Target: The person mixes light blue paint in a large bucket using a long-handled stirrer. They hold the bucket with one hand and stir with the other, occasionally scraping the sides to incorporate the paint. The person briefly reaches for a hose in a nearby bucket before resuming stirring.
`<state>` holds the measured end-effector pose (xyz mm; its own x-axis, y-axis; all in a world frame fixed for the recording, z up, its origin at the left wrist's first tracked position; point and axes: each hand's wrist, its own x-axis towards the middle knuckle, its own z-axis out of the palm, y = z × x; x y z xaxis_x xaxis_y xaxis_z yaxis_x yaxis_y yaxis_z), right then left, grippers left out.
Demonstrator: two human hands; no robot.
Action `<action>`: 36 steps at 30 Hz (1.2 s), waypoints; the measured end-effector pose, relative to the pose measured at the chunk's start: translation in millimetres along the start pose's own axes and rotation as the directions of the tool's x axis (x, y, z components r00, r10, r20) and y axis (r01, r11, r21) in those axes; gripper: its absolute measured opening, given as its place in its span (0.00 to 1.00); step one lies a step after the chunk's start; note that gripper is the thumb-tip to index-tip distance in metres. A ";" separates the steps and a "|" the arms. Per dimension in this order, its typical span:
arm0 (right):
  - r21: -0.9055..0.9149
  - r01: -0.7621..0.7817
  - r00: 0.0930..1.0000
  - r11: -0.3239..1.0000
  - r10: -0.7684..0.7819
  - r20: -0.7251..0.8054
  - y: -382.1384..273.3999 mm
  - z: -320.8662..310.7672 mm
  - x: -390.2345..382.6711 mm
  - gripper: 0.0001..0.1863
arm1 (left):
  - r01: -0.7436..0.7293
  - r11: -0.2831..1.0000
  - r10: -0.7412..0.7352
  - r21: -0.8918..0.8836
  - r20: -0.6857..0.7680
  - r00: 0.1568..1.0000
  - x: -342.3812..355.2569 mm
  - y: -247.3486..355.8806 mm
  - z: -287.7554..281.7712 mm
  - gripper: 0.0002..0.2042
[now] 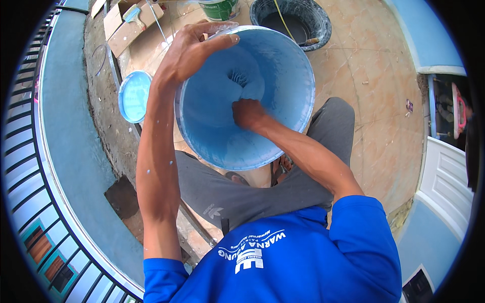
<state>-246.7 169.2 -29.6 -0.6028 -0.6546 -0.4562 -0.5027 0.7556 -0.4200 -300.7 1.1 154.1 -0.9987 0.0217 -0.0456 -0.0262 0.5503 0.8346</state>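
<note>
A large bucket [298,96], its inner wall coated in light blue paint, is tipped toward me between my knees. My left hand [199,48] grips its far left rim, thumb lying along the edge and some fingers hidden behind it. Inside the bucket, my right hand [249,114] is closed in a fist around a paintbrush [237,77]. The brush's dark bristles lie against the blue interior, and most of its handle is hidden in the fist. Specks of paint dot my left forearm.
Beyond the bucket stand a black tub [323,30] with a stick across it and a green-and-white pail [220,9]. A blue-smeared lid [135,96] lies at left. Another brush [133,15] rests on cardboard [126,38]. A black railing [30,151] runs along the left.
</note>
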 end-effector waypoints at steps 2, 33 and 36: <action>0.092 -0.031 0.998 0.995 0.025 0.064 -15.3 -0.8 -5.4 0.13 | -0.019 1.000 0.019 0.017 -0.002 1.000 0.9 0.3 0.8 0.28; 0.445 0.072 0.989 0.893 -0.006 -0.149 -30.1 -6.8 13.1 0.15 | -0.146 0.938 0.161 0.313 -0.022 0.987 0.4 -0.6 -6.7 0.21; 0.255 0.128 0.940 0.958 -0.035 -0.338 -29.4 -39.7 8.2 0.12 | -0.160 0.914 0.189 0.373 -0.043 0.981 -7.0 -2.7 -9.2 0.21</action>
<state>-261.4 142.5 10.1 -0.7586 -0.6343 -0.1489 -0.4007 0.6344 -0.6610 -294.1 -8.2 157.2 -0.9865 0.0894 0.1369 0.1519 0.8107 0.5654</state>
